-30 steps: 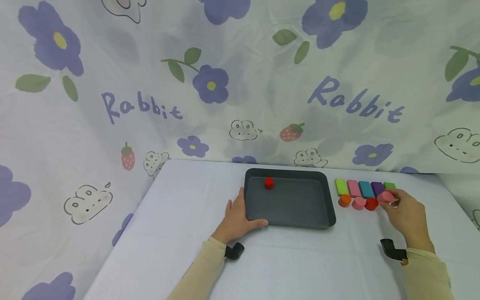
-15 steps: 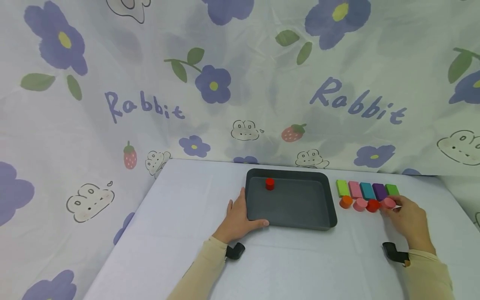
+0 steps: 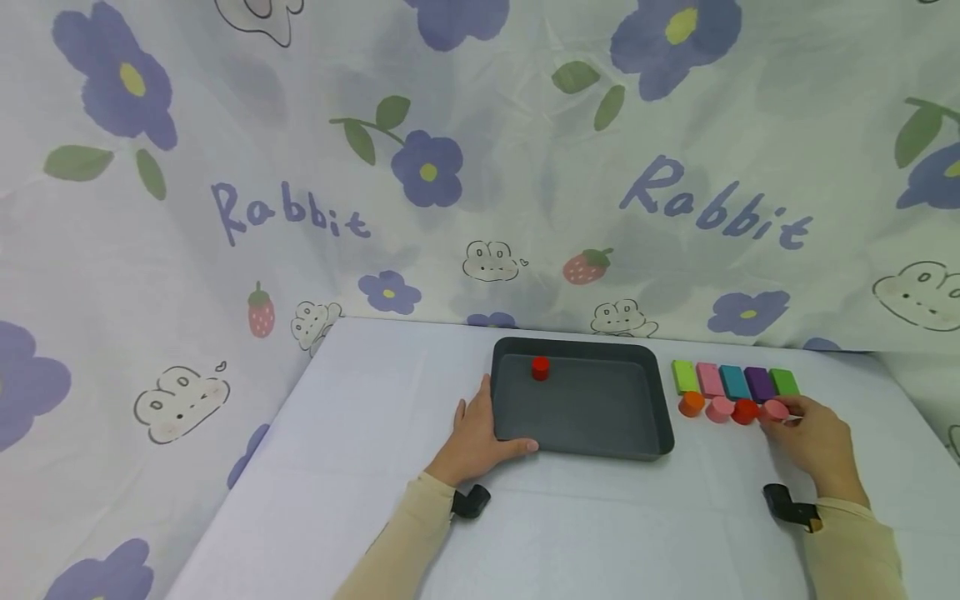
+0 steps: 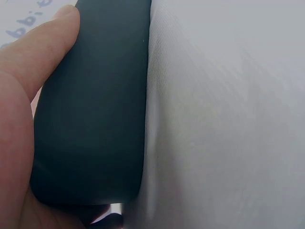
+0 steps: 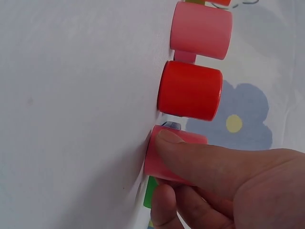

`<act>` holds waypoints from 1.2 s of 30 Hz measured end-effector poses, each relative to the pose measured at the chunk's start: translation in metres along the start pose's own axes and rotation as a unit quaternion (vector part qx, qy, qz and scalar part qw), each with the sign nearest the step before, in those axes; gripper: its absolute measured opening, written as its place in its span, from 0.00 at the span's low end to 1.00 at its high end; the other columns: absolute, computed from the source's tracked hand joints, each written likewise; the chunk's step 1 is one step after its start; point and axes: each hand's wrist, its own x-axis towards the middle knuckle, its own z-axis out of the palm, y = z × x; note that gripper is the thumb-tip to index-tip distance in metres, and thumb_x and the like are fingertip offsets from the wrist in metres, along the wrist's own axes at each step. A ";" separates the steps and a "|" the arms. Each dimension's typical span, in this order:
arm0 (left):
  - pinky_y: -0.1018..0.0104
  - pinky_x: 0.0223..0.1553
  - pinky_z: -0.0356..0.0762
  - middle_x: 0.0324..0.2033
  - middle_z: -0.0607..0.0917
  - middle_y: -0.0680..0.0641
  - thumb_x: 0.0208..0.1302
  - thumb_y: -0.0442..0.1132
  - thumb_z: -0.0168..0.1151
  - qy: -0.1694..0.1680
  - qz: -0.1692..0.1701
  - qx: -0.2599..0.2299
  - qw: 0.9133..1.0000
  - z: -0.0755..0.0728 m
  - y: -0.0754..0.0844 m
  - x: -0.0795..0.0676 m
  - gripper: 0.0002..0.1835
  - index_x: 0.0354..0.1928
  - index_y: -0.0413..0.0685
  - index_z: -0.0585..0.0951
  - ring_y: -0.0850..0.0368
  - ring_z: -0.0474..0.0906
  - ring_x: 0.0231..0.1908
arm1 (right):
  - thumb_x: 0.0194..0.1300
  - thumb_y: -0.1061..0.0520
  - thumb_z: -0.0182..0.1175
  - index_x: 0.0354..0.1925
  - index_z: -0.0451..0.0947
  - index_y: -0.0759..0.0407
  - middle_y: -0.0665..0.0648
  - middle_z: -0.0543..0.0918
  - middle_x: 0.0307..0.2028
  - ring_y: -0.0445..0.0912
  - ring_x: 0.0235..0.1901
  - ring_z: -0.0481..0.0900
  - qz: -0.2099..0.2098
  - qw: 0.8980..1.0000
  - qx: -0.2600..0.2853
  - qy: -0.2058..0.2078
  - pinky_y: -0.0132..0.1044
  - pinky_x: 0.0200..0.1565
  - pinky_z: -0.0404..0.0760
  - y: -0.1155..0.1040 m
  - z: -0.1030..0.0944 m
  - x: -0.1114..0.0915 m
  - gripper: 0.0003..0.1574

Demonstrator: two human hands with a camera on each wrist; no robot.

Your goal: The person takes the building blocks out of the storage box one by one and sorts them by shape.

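My right hand (image 3: pixel 816 442) pinches a pink cylinder block (image 3: pixel 773 412) between thumb and fingers, at the right end of a row of cylinders. In the right wrist view its base is at the white table surface, beside a red cylinder (image 5: pixel 190 90) and another pink cylinder (image 5: pixel 202 29). An orange cylinder (image 3: pixel 692 404) ends the row on the left. My left hand (image 3: pixel 474 437) rests against the near left corner of a dark grey tray (image 3: pixel 585 450), fingers along its left side and thumb along its front wall. Inside the tray stands a small red cylinder (image 3: pixel 540 368).
Behind the cylinders lies a row of flat blocks: lime (image 3: pixel 685 377), pink (image 3: pixel 710 380), blue (image 3: pixel 735 382), purple (image 3: pixel 760 384) and green (image 3: pixel 784 382). A printed cloth (image 3: pixel 525 167) hangs behind the white table (image 3: pixel 600 525).
My right hand has lowered the pink cylinder from above the row's right end to the table beside the red one. The left hand stays on the tray.
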 end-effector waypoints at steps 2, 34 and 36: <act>0.42 0.75 0.31 0.78 0.49 0.40 0.52 0.68 0.72 0.000 0.000 0.001 1.000 0.000 0.000 0.000 0.70 0.79 0.37 0.38 0.46 0.47 0.77 | 0.67 0.56 0.63 0.63 0.64 0.79 0.79 0.73 0.48 0.69 0.46 0.70 0.005 1.000 0.001 -0.001 0.52 0.37 0.82 0.000 0.000 0.000 0.36; 0.42 0.75 0.31 0.78 0.49 0.39 0.52 0.68 0.71 -0.003 -0.003 0.009 1.000 0.000 -0.001 0.001 0.70 0.79 0.37 0.39 0.46 0.47 0.77 | 0.69 0.54 0.63 0.66 0.66 0.75 0.78 0.73 0.56 0.69 0.49 0.68 -0.051 0.997 0.011 0.048 0.51 0.35 0.78 -0.045 -0.012 -0.027 0.36; 0.42 0.75 0.30 0.78 0.49 0.39 0.52 0.69 0.71 -0.003 -0.002 0.008 1.000 0.000 -0.001 0.001 0.70 0.79 0.37 0.39 0.46 0.47 0.77 | 0.70 0.53 0.63 0.65 0.66 0.75 0.78 0.73 0.55 0.69 0.49 0.69 -0.056 0.997 0.013 0.046 0.53 0.37 0.79 -0.050 -0.010 -0.029 0.36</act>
